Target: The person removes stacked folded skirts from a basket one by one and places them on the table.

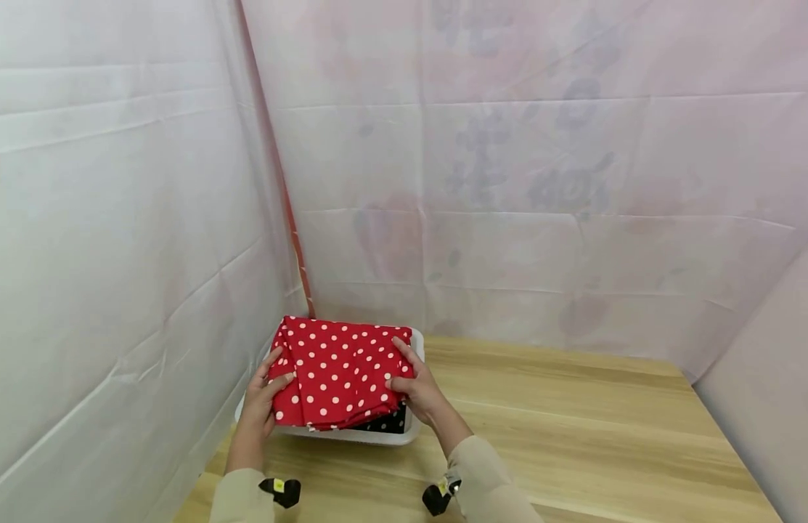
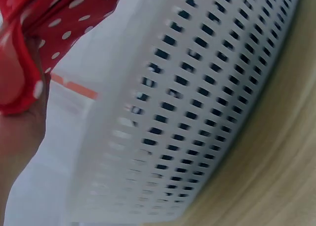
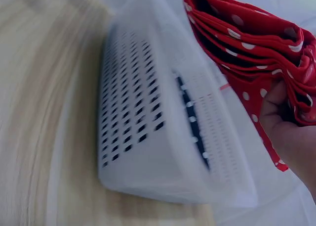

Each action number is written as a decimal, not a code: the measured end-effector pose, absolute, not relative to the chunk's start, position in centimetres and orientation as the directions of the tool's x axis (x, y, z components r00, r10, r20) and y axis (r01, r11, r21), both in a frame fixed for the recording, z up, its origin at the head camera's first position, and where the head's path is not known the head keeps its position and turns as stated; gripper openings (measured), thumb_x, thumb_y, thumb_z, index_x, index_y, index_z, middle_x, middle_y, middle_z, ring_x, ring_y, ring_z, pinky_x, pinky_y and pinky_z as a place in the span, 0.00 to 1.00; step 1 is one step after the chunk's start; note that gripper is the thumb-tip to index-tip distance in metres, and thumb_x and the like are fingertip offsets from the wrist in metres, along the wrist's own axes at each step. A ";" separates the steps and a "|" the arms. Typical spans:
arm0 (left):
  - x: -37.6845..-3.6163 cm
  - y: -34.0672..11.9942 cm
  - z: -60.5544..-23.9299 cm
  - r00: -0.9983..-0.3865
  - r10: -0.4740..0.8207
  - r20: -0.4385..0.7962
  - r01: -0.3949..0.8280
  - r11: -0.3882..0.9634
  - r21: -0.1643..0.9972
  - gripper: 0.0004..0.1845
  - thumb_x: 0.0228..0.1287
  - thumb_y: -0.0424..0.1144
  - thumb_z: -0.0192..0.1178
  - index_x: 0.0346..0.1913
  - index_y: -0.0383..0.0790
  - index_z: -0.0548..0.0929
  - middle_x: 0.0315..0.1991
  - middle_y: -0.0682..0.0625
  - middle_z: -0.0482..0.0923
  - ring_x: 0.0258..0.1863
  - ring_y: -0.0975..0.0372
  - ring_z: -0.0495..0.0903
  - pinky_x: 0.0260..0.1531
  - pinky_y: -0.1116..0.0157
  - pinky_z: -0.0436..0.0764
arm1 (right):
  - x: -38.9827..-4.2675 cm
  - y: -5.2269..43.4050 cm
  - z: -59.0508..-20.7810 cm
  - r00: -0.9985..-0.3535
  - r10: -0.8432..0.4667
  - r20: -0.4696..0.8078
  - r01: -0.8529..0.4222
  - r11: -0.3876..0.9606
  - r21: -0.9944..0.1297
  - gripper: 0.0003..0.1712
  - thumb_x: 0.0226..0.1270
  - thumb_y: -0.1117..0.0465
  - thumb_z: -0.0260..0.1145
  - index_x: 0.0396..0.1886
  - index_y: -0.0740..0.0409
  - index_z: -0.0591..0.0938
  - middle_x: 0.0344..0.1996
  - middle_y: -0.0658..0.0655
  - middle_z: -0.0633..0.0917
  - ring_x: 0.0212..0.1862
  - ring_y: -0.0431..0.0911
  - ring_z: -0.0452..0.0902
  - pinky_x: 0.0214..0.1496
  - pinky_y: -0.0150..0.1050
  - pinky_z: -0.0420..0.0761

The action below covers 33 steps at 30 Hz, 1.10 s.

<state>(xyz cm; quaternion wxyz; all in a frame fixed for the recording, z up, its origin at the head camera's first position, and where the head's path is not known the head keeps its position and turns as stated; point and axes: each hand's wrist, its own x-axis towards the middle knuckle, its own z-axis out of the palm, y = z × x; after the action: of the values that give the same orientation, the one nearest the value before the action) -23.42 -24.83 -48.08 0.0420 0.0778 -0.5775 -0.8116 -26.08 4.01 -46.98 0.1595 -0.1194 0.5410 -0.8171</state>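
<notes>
A folded red cloth with white polka dots point(image 1: 338, 370) spans the space between both hands, over a white perforated plastic basket point(image 1: 413, 428). The left hand point(image 1: 263, 396) grips the cloth's left edge, thumb on top. At the opposite edge the right hand point(image 1: 417, 381) holds it, thumb on top and other fingers partly hidden. Several stacked layers of the red cloth point(image 3: 247, 43) show in the right wrist view, raised above the basket rim point(image 3: 173, 122). Inside the basket lies a black cloth with white dots point(image 1: 387, 421), mostly covered in the head view.
The basket stands on a wooden table point(image 1: 573, 436), close to the left curtain point(image 1: 149, 254). Behind the table hangs a pale printed curtain point(image 1: 508, 218). Wood surface extends to the right of the basket.
</notes>
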 end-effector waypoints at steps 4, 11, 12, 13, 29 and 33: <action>-21.9 -24.9 -47.4 -0.997 -0.072 0.021 0.044 -0.330 0.943 0.34 0.65 0.30 0.54 0.71 0.49 0.56 0.64 0.51 0.53 0.56 0.59 0.65 0.47 0.63 0.76 | -25.0 4.7 -46.3 -0.908 -0.416 0.047 0.125 -0.378 -0.917 0.45 0.52 0.77 0.57 0.72 0.53 0.58 0.67 0.63 0.53 0.57 0.55 0.65 0.49 0.47 0.77; -20.8 -24.1 -47.0 -0.995 -0.009 0.102 0.100 -0.277 0.956 0.34 0.63 0.27 0.54 0.71 0.44 0.56 0.63 0.46 0.57 0.53 0.61 0.71 0.46 0.59 0.77 | -24.2 4.9 -46.0 -0.909 -0.409 0.082 0.082 -0.368 -0.926 0.43 0.54 0.76 0.56 0.72 0.56 0.57 0.66 0.65 0.56 0.57 0.54 0.66 0.50 0.47 0.76; -20.8 -24.1 -46.9 -0.995 -0.012 0.104 0.103 -0.277 0.955 0.34 0.63 0.27 0.54 0.71 0.45 0.56 0.63 0.46 0.57 0.53 0.61 0.71 0.46 0.59 0.77 | -24.2 4.9 -46.0 -0.910 -0.406 0.083 0.077 -0.363 -0.929 0.43 0.54 0.76 0.56 0.72 0.55 0.58 0.66 0.65 0.56 0.57 0.54 0.66 0.50 0.47 0.76; -20.9 -24.0 -46.9 -0.994 -0.016 0.106 0.106 -0.279 0.954 0.34 0.63 0.27 0.54 0.71 0.45 0.56 0.63 0.46 0.57 0.53 0.60 0.71 0.46 0.59 0.77 | -24.2 4.8 -45.9 -0.912 -0.402 0.085 0.072 -0.359 -0.930 0.43 0.54 0.76 0.56 0.71 0.55 0.58 0.66 0.65 0.56 0.57 0.54 0.66 0.50 0.47 0.76; -18.8 -17.6 -48.2 -0.980 -0.042 0.192 0.195 -0.348 0.917 0.35 0.59 0.20 0.52 0.69 0.36 0.54 0.62 0.40 0.56 0.54 0.59 0.71 0.48 0.59 0.76 | -22.5 10.5 -47.8 -0.924 -0.366 0.115 0.021 -0.347 -0.938 0.44 0.55 0.79 0.52 0.72 0.54 0.53 0.66 0.66 0.52 0.55 0.55 0.65 0.47 0.46 0.78; -19.0 -15.8 -48.5 -0.980 -0.089 0.175 0.195 -0.340 0.920 0.32 0.59 0.19 0.53 0.67 0.34 0.60 0.62 0.39 0.58 0.54 0.58 0.71 0.47 0.58 0.76 | -22.0 12.4 -48.0 -0.930 -0.346 0.127 0.009 -0.366 -0.931 0.43 0.60 0.78 0.53 0.73 0.51 0.52 0.67 0.64 0.51 0.58 0.56 0.62 0.50 0.48 0.76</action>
<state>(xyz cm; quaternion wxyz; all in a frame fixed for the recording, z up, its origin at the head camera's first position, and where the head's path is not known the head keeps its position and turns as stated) -18.97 -15.83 -48.54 0.0871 -0.0468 -0.5677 -0.8173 -21.98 12.43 -47.99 0.1094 -0.1525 0.5524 -0.8122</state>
